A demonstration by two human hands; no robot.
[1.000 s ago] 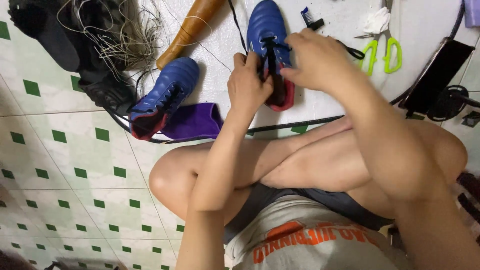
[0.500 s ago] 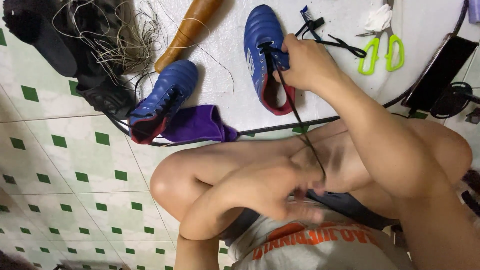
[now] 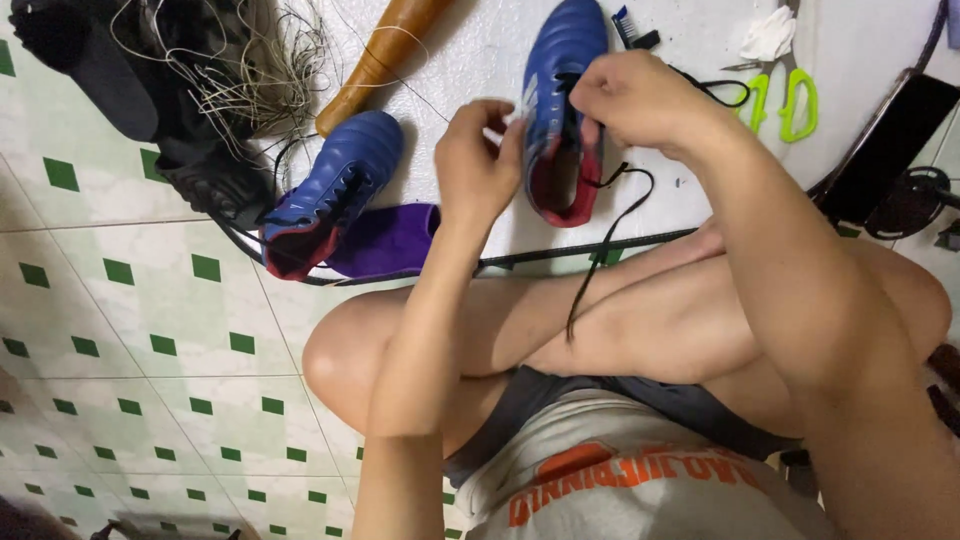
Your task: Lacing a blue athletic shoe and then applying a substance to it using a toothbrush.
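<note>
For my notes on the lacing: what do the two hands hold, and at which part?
Both hands, left and right, grip the blue shoe at its laced opening; its black lace hangs loose.

Blue leather football boot (image 3: pixel 563 95) between both hands, second blue boot (image 3: pixel 335 190) left of it on tiled floor (image 3: pixel 130 300), green-handled scissors (image 3: pixel 785 100) right, wooden handle (image 3: pixel 385 55) behind.

Sitting on a pale tiled floor (image 3: pixel 130 330) patterned with small green squares, meeting a plain white sheet (image 3: pixel 480 60) laid across the upper part. Glowing under even, soft indoor light.
</note>
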